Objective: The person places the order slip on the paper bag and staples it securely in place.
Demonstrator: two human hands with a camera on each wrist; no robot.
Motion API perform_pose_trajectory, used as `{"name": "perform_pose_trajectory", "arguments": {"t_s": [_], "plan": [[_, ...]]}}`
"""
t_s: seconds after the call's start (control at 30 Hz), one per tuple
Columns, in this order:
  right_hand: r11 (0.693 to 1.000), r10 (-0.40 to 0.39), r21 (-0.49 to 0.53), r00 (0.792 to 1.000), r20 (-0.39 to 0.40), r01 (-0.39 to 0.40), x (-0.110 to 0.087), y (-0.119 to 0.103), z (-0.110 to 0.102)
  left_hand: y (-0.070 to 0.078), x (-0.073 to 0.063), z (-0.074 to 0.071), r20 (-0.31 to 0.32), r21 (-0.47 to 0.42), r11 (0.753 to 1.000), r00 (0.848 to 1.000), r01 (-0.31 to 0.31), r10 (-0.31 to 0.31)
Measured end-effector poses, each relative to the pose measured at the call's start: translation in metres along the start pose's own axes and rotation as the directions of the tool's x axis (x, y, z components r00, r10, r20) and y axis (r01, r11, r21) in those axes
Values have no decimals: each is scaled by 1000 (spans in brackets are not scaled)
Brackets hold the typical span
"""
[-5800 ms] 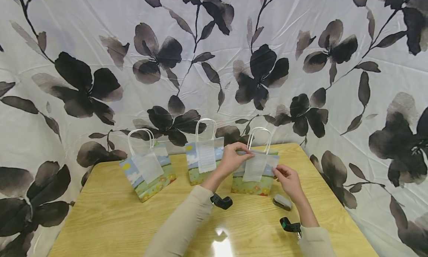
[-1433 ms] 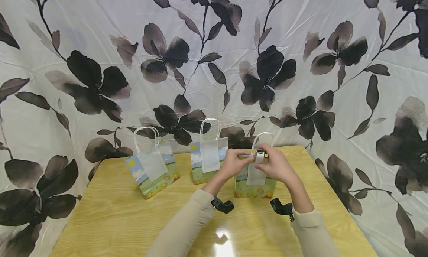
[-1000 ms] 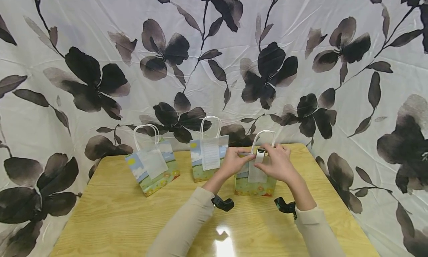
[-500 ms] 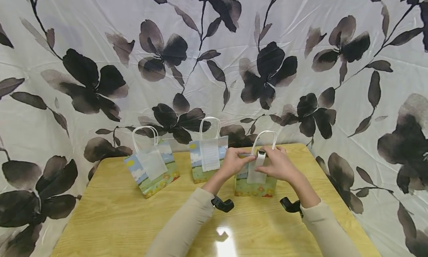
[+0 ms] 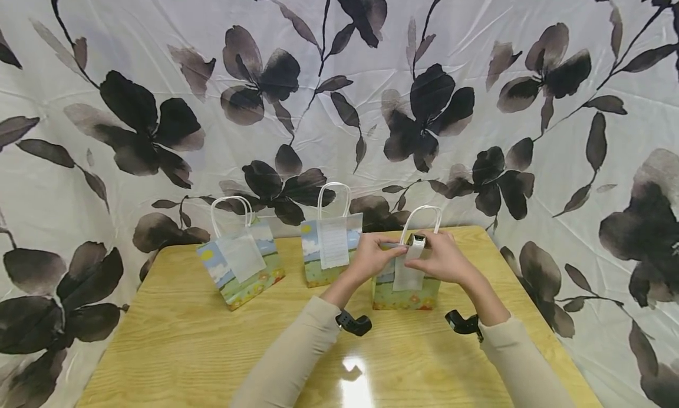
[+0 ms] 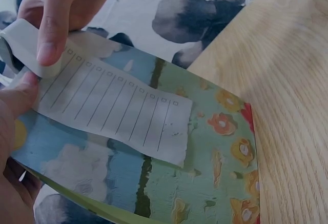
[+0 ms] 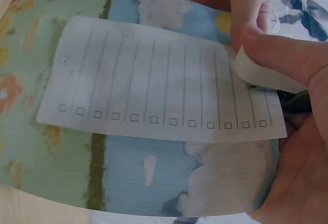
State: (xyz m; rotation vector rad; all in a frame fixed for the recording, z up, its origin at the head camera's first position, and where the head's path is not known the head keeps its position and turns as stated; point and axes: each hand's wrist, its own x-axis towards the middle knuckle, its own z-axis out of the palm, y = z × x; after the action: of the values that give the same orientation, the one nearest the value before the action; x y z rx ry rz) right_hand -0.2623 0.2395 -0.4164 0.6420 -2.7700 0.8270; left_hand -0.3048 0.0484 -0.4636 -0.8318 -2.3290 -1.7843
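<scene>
At the table's right stands a small paper gift bag printed with sky and flowers, with white twisted handles. A lined checklist slip lies flat against its front. My left hand pinches the bag's top edge with the slip. My right hand grips a small white-and-dark stapler, its mouth over the slip's upper end. In the left wrist view, the right thumb presses on top of the stapler. The right wrist view shows the stapler across the slip's last lines, close beside the left thumb.
Two matching gift bags stand to the left: a middle bag and a tilted left bag, each with a white slip on its front. Behind the wooden table hangs a floral cloth.
The stapler lay on the table right of the bag earlier; my right hand left the bag's side and now holds it at the top edge. Lately the stapler has shifted slightly right.
</scene>
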Motion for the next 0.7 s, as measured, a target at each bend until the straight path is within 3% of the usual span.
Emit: {"name": "perform_pose_trajectory", "arguments": {"t_s": [0.17, 0.3, 0.5, 0.7], "plan": [[998, -35, -50, 999, 22, 36, -3, 0, -1, -1, 0, 2, 11, -4, 1000, 1000, 3, -2], [997, -76, -27, 997, 0, 76, -1, 1, -4, 1, 3, 2, 13, -1, 1000, 1000, -22, 22], [995, -93, -22, 996, 1, 93, 0, 4, -2, 4, 4, -2, 42, 10, 1000, 999, 4, -4], [993, -121, 4, 993, -4, 121, -1, 6, 1, 10, 4, -10, 131, -20, 1000, 991, -3, 5]]}}
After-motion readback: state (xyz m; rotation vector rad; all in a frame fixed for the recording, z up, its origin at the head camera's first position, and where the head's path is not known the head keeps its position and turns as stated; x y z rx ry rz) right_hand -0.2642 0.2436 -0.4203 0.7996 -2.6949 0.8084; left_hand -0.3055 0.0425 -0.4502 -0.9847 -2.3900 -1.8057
